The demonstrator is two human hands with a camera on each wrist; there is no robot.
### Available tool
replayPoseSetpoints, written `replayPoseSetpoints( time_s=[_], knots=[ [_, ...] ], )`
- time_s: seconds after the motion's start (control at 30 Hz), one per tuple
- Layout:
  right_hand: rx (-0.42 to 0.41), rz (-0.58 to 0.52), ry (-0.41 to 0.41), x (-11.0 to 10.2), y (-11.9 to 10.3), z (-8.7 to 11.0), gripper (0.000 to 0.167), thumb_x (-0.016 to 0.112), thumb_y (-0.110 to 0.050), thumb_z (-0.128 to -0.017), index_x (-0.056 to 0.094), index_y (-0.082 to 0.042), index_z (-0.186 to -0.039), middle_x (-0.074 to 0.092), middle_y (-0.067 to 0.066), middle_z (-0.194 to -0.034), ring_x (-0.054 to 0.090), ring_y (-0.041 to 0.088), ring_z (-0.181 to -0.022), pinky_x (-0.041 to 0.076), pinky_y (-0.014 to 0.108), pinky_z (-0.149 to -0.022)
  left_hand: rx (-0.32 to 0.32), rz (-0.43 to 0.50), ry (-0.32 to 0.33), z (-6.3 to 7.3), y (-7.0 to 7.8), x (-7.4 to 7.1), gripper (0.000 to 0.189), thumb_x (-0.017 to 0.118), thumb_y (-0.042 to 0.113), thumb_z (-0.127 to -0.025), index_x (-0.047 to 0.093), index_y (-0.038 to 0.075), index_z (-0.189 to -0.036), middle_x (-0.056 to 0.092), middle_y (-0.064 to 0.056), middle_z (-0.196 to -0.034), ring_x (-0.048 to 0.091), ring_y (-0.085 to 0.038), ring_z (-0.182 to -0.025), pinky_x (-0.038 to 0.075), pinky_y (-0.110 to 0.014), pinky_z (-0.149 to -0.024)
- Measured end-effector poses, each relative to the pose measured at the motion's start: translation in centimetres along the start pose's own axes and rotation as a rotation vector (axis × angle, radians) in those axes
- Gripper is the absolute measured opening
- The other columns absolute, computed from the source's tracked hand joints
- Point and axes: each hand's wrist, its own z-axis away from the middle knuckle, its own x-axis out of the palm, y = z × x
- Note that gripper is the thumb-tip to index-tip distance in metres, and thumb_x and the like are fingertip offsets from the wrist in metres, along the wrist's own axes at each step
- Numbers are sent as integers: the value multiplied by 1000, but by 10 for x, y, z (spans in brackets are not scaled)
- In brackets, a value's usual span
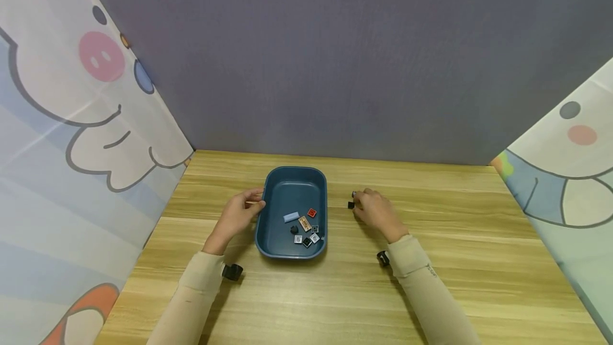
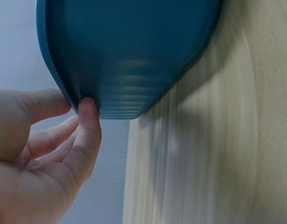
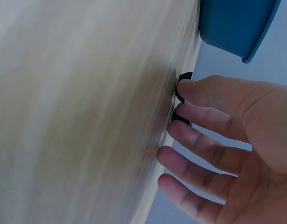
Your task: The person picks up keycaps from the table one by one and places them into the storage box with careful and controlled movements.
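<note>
My left hand pinches the left rim of a dark blue plastic tray, thumb on one side and fingers on the other. The tray's smooth outer side fills the upper part of the left wrist view. To the right of the tray, my right hand is down at the table with thumb and forefinger close round a small black keycap. A second dark keycap lies at the fingertips and is partly covered. In the right wrist view, the other fingers of the right hand are spread and bent.
Inside the tray are a long light blue keycap, a red one, a tan one and several black and white ones near the front right. The wooden table ends at a grey panel; printed cartoon curtains flank it.
</note>
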Motion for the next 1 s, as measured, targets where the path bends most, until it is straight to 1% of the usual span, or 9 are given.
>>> replayPoseSetpoints(
  time_s=[0.17,0.33,0.43,0.53,0.73,0.87,1.0],
  knots=[
    [-5,3,8,-1,0,-1,19,72,-15,-93,71,-5,-109,64,10,-100,62,30,-92,55,47,-76,7,-5,5,-1,-1,0,41,64,13,-99,58,0,-137,65,-22,-120,65,-37,-102,55,-48,-86],
    [-23,17,23,-3,-1,0,16,72,-14,-92,71,-5,-105,63,9,-96,61,28,-87,55,44,-71,7,-12,4,-2,-1,0,41,64,13,-99,59,1,-137,66,-22,-119,65,-37,-101,55,-47,-84],
    [-37,20,55,-5,-4,0,15,73,-15,-92,71,-6,-104,62,8,-95,61,27,-85,55,44,-70,5,-11,7,-1,-1,0,40,65,13,-99,59,1,-137,66,-21,-119,65,-36,-100,56,-46,-83],
    [-59,25,99,-10,-8,0,16,72,-15,-92,72,-6,-105,64,8,-97,61,27,-86,55,44,-70,15,-11,8,-1,-1,1,40,65,12,-99,59,0,-137,66,-22,-118,66,-36,-99,56,-46,-82],
    [-133,43,173,-26,-24,1,17,74,-15,-91,72,-7,-106,64,8,-97,60,26,-86,55,40,-71,23,-4,15,-1,-2,1,39,65,11,-99,59,-1,-136,66,-23,-117,66,-36,-98,56,-45,-82],
    [-150,50,184,-38,-41,-1,19,75,-17,-91,72,-7,-107,65,8,-99,61,27,-88,54,41,-75,30,5,20,-1,-3,1,38,65,10,-98,60,-1,-135,66,-23,-117,67,-36,-98,56,-46,-83],
    [-154,53,181,-44,-58,-7,20,75,-19,-91,72,-9,-108,65,7,-102,61,28,-94,54,43,-79,33,5,22,-1,-3,1,38,65,10,-98,60,-1,-135,67,-23,-117,66,-36,-99,56,-46,-84]
  ],
)
